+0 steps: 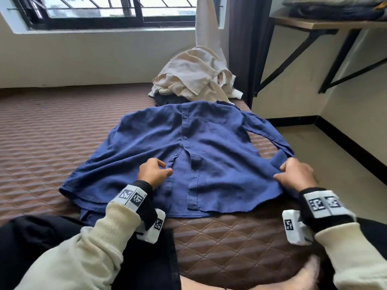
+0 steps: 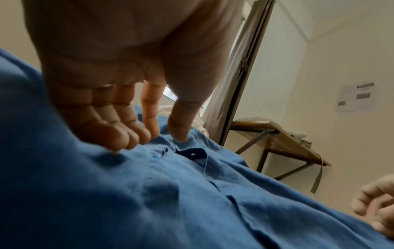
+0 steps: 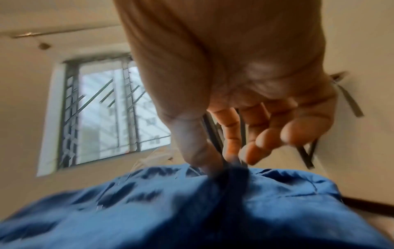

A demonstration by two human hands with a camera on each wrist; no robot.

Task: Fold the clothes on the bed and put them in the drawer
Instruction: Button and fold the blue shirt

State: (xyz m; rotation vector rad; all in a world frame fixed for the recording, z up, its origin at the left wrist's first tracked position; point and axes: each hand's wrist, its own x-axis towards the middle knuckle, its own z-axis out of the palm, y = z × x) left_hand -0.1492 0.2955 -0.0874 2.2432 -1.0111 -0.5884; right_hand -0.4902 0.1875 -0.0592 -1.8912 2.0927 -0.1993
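Note:
A blue button shirt (image 1: 199, 143) lies front up, spread over the brown quilted bed (image 1: 52, 132), hem toward me. My left hand (image 1: 165, 167) sits at the button placket near the hem. In the left wrist view my left hand (image 2: 166, 138) has bent fingers and thumb touching the shirt (image 2: 192, 202), with no cloth between them. My right hand (image 1: 279, 171) is at the shirt's right edge by the folded-in sleeve. In the right wrist view my right hand (image 3: 226, 161) pinches a fold of the shirt (image 3: 170, 210) between thumb and forefinger.
A cream heap of clothes (image 1: 194, 76) sits beyond the collar, with a dark garment (image 1: 167, 99) under it. A wall shelf (image 1: 324, 24) with folded items hangs at the right above bare floor (image 1: 324, 153). The bed's right edge runs close to my right hand.

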